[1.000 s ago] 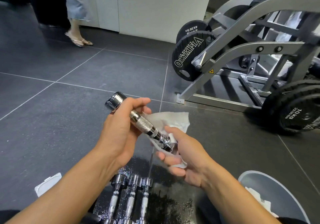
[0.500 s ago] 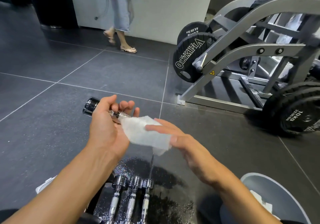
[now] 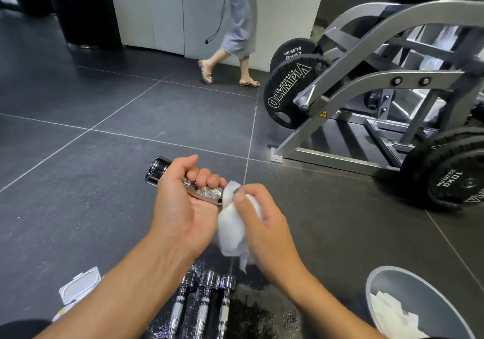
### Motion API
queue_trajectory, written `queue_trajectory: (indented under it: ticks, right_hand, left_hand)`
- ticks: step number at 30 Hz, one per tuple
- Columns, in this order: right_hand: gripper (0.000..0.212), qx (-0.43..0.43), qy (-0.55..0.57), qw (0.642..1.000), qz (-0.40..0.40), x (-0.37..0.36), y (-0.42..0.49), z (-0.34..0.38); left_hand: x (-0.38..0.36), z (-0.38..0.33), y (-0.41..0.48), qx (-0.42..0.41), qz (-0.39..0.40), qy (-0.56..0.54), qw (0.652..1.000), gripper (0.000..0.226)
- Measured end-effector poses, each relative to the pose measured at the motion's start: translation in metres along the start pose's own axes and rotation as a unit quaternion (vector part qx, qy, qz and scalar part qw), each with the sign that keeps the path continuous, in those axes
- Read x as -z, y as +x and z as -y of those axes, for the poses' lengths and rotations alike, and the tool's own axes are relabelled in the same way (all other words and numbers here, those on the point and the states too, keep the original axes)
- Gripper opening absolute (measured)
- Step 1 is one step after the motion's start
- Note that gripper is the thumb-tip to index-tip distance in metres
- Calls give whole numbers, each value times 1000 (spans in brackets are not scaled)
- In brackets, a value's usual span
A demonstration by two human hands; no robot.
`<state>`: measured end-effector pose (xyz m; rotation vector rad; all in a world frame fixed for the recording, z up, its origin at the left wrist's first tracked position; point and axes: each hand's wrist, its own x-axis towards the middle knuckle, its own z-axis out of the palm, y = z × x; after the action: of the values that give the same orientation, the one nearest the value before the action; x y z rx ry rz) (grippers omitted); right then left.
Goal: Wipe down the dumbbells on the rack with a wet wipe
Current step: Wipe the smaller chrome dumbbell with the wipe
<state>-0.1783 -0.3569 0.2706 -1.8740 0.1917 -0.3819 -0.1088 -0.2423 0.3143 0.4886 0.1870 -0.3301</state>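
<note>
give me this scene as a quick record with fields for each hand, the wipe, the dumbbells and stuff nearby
left hand: grips the chrome dumbbell by its knurled handle
right hand: holds the wet wipe bunched round the dumbbell's right end
below hands: three dumbbells lying side by side
bin: grey, lower right, used wipes inside
wipes pack: lower left, beside the left arm
background: a person walking, a weight machine at right

One head-worn wide-angle view, facing forward and down, close over hands (image 3: 180, 207)
</note>
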Motion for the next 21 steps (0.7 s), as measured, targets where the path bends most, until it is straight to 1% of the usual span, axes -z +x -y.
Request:
queue_trajectory:
  ticks: [1,2,3,5,6,7,8,9,10,11,12,13,14,15,16,17,18,19,20,21]
  right_hand:
    - [18,-66,75,995,-10,-3,2,3]
    - [22,-134,157,978,-9,-3,3,8]
    - [25,-203,237,950,11,-1,5,13]
    - [29,-321,346,875,107,8,8,17]
    - [35,-350,377,844,153,13,9,18]
    - [41,-359,388,830,177,17,10,18]
    - [43,-353,378,838,177,19,11,19]
    - [40,-324,340,869,159,18,11,19]
    - [35,-266,273,916,121,17,9,17]
    - [30,-185,188,962,75,15,7,17]
    - [27,-91,102,990,37,14,5,14]
    - [25,8,18,1000,16,13,3,8]
    - [25,94,-67,993,14,16,3,1]
    - [24,157,-141,977,19,19,3,-6]
    - [23,192,-183,964,27,22,3,-9]
    - [22,191,-192,962,32,24,5,-12]
    - [22,162,-162,973,34,23,6,-8]
    - [22,109,-95,989,34,20,7,-2]
    - [24,35,-1,999,38,16,7,6]
    - [27,-63,89,993,47,13,8,12]
  left_hand:
    - [0,1,-1,2,5,7,1000,41]
    - [1,2,-1,4,11,13,1000,41]
    - [1,3,-1,6,17,19,1000,40]
    - [2,4,0,7,22,27,999,40]
    - [2,4,0,6,22,31,999,40]
    - [2,4,0,4,21,34,999,41]
    - [1,3,1,3,21,34,999,41]
    - [1,3,1,3,21,32,999,41]
    - [0,1,2,4,22,26,999,42]
    - [-1,0,3,6,22,21,1000,43]
    - [-1,-2,4,8,22,15,1000,43]
    - [-2,-4,4,12,21,8,1000,43]
    - [-2,-5,4,16,20,0,1000,43]
    - [-2,-6,3,19,21,-7,1000,43]
    - [-2,-7,2,22,22,-9,999,43]
    - [-3,-6,1,22,24,-6,999,43]
    - [-3,-6,1,21,25,1,999,43]
    - [-3,-5,0,19,26,10,999,44]
    - [-3,-5,0,17,26,17,999,44]
    - [-3,-5,1,13,28,22,999,44]
